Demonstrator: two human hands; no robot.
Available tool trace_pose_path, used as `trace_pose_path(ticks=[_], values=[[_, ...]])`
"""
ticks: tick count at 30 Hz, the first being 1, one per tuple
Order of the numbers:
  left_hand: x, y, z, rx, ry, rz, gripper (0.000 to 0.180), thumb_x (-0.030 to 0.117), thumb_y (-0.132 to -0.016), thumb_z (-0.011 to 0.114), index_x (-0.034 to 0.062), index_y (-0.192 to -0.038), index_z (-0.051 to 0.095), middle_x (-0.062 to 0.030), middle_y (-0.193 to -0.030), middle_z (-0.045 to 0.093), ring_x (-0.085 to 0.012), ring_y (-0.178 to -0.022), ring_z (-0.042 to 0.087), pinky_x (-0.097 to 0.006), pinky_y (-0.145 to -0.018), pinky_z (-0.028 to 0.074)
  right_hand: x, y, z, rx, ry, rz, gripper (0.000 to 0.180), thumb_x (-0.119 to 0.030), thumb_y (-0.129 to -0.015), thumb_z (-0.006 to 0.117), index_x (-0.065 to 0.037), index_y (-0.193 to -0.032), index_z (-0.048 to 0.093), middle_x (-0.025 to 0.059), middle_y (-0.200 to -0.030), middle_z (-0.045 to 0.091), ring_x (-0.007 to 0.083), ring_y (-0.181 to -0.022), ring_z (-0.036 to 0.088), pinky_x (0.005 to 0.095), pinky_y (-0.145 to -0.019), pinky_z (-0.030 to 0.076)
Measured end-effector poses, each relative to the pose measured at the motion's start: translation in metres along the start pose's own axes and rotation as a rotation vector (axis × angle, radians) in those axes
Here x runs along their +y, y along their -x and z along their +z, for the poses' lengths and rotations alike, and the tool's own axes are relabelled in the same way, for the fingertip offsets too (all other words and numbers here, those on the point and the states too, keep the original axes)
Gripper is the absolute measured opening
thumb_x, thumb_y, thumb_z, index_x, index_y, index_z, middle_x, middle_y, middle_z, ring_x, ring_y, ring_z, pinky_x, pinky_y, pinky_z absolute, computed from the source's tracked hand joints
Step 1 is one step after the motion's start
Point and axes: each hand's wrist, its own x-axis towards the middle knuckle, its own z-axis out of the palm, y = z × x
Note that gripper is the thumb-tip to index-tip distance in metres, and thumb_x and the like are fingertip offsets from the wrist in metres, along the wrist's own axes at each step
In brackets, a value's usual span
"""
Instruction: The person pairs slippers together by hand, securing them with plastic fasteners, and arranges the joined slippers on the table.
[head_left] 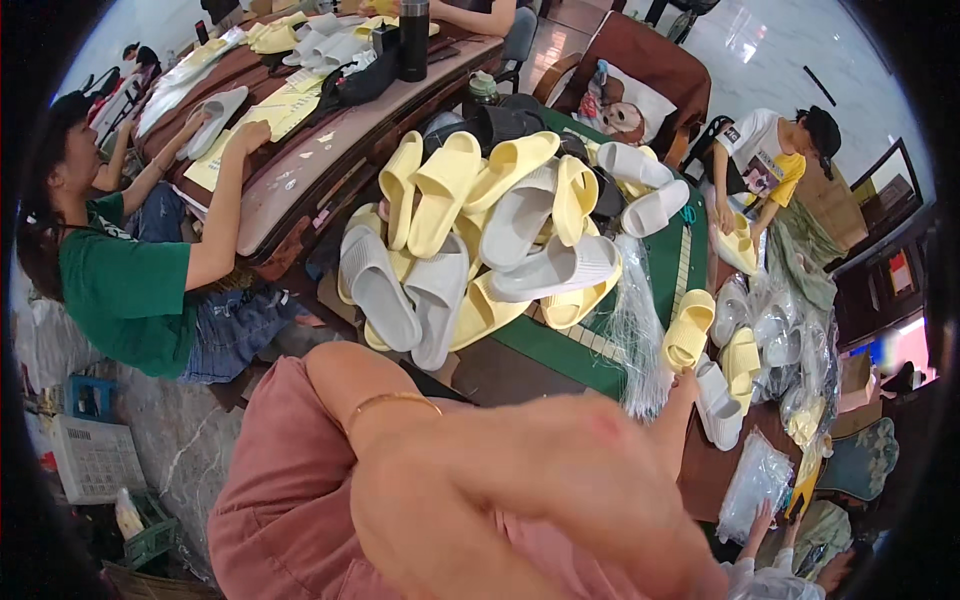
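Large and blurred, my left hand (540, 480) is close in the foreground, a thin gold bracelet (395, 401) at its wrist. Its fingers are smeared and partly out of sight, so I cannot tell whether it holds anything. Beyond it, my right hand (683, 386) reaches out, closed on the near end of a yellow slipper (690, 325). Just beside that lie a grey slipper (716, 405) and another yellow slipper (741, 362). A big heap of yellow slippers (445, 195) and grey slippers (437, 300) lies ahead of me.
White plastic strands (640, 320) hang over the green table mat (570, 358). At the right are clear-bagged slippers (778, 330) and a stack of plastic bags (755, 485). A person in green (130, 290) works at the left table; a person (765, 160) handles slippers at the far right.
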Motion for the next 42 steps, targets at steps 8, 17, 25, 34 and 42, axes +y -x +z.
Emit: trace_pose_path(ticks=[8,17,25,34,42], values=[[-0.006,0.005,-0.026,0.092,0.065,0.105,0.012,0.021,-0.079,0.073,0.0104,-0.074,0.071,-0.0070,-0.089,0.063,-0.0181,-0.081,0.051,-0.034,-0.083,0.048,-0.009,0.011,-0.036,-0.330,-0.453,0.140,0.012,-0.024,-0.087,0.049,-0.014,-0.082,0.053,-0.0037,-0.063,0.051,0.0039,-0.043,0.040,0.0186,-0.035,0.023],[-0.020,0.024,-0.066,0.025,-0.012,0.059,0.006,0.011,-0.078,0.069,0.0077,-0.078,0.064,-0.0053,-0.084,0.060,-0.0175,-0.072,0.054,-0.026,-0.064,0.046,-0.008,0.102,-0.079,-0.499,-0.672,0.170,0.019,-0.018,-0.086,0.055,-0.013,-0.070,0.045,-0.0042,-0.060,0.040,0.0073,-0.044,0.033,0.0224,-0.037,0.020],[-0.110,0.052,-0.195,0.189,-0.316,-0.444,0.019,0.018,-0.095,0.046,-0.0003,-0.098,0.053,-0.0133,-0.099,0.055,-0.0197,-0.087,0.052,-0.032,-0.079,0.042,0.049,0.191,-0.122,-0.910,-0.549,0.110,0.031,-0.010,-0.074,0.057,0.000,-0.104,0.057,0.0048,-0.080,0.062,0.0072,-0.052,0.050,0.0164,-0.042,0.037],[-0.170,0.184,-0.250,0.376,-0.469,-1.250,0.029,0.022,-0.093,0.055,-0.0006,-0.110,0.059,-0.0031,-0.100,0.062,-0.0092,-0.090,0.055,-0.024,-0.078,0.044,0.087,0.243,-0.111,-1.000,0.149,0.073,0.011,-0.005,-0.074,0.064,-0.004,-0.083,0.058,-0.0010,-0.065,0.055,0.0058,-0.048,0.047,0.0194,-0.043,0.035],[-0.129,0.125,-0.270,0.543,-0.845,-0.855,0.024,0.018,-0.093,0.055,-0.0014,-0.107,0.057,-0.0070,-0.098,0.062,-0.0122,-0.086,0.058,-0.025,-0.076,0.047,0.090,0.211,-0.143,-0.837,0.421,-0.212,0.011,0.001,-0.073,0.062,-0.002,-0.082,0.056,-0.0009,-0.069,0.056,0.0073,-0.062,0.053,0.0213,-0.054,0.043]])
